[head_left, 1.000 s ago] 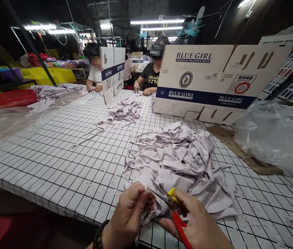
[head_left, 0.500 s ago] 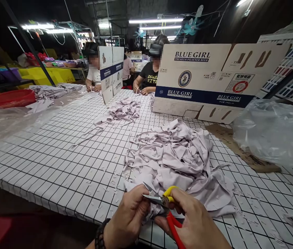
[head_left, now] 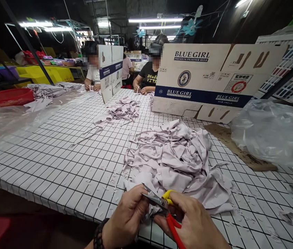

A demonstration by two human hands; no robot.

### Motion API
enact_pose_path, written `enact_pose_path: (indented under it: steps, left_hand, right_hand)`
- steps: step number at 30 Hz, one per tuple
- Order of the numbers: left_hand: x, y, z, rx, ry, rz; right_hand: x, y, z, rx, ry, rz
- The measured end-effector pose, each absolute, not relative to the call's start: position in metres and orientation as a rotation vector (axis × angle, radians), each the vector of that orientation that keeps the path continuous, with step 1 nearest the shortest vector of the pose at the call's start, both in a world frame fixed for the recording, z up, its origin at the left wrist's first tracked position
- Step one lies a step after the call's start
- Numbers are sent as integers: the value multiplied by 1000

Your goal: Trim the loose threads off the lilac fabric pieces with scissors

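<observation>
The right hand (head_left: 193,219) curls round 1 pair of scissors (head_left: 165,204), which has 1 red and 1 yellow handle; the scissors lie low in the view, just in front of the large heap (head_left: 175,155) of pale lilac cloth; their long axis slants from the red handle at lower right to the tips at upper left; the 2 blades stand slightly parted, pointing at the fingertips of the left hand (head_left: 127,216). That hand has its thumb and forefinger pressed together, apparently pinching a piece of cloth (head_left: 153,209), though the fingers hide most of the grip; 1 dark bracelet (head_left: 99,233) circles its wrist.

Of cloth heaps near the middle of the grid-patterned table (head_left: 58,152) there are 2, the large heap and 1 smaller heap (head_left: 124,110) farther off; 2 printed cardboard sheets (head_left: 200,72) stand upright beyond; 1 red basin (head_left: 6,97) sits at far left; 2 co-workers (head_left: 149,74) sit at the far edge, their hands close to the tabletop.
</observation>
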State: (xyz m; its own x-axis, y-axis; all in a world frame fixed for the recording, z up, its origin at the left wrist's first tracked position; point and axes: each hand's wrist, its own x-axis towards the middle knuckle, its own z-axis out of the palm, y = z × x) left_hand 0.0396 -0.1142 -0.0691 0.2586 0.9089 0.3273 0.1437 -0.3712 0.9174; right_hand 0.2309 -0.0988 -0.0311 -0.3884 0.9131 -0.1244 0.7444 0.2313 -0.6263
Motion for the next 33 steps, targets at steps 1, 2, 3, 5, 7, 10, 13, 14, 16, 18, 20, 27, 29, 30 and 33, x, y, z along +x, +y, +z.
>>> enact_pose_path:
  steps: [1, 2, 3, 5, 7, 10, 13, 14, 16, 18, 20, 27, 29, 30, 33]
  left_hand:
    - [40, -114, -69, 1710, 968, 1189]
    - [39, -114, -69, 1700, 958, 1195]
    - [39, -114, -69, 1690, 950, 1202]
    - [40, -114, -69, 1675, 936, 1215]
    - [40, -113, -69, 1666, 932, 1217]
    - [41, -114, -69, 1648, 931, 1212]
    - [41, -114, -69, 1630, 931, 1206]
    - [40, -114, -69, 1624, 932, 1201]
    - [40, -115, -70, 1614, 934, 1186]
    - [39, -114, -71, 1611, 937, 1170]
    - [38, -114, -71, 1613, 937, 1157]
    - [36, -112, -65, 1641, 939, 1119]
    - [35, -113, -65, 1651, 945, 1107]
    - [34, -113, -66, 1654, 947, 1103]
    - [34, -113, -67, 1653, 949, 1104]
  right_hand:
    - [231, -99, -32, -1552, -2242, 896]
    - [231, -99, -32, -1554, -2243, 891]
    - [231, -99, -33, -1557, -2246, 887]
    - [231, -99, -34, -1567, -2252, 872]
    - [231, -99, -35, -1567, -2263, 856]
    - [232, -98, -39, -1551, -2274, 829]
    - [233, -96, -43, -1512, -2274, 786]
    - [233, -96, -44, -1497, -2274, 764]
    - [234, -95, -47, -1467, -2278, 721]
    - [235, -95, -49, -1435, -2279, 676]
    - [236, -95, -50, -1395, -2279, 629]
    - [237, -97, -49, -1310, -2280, 472]
    - [237, -97, -49, -1295, -2283, 454]
    - [237, -96, -49, -1290, -2284, 452]
    - [236, -95, -51, -1278, -2276, 456]
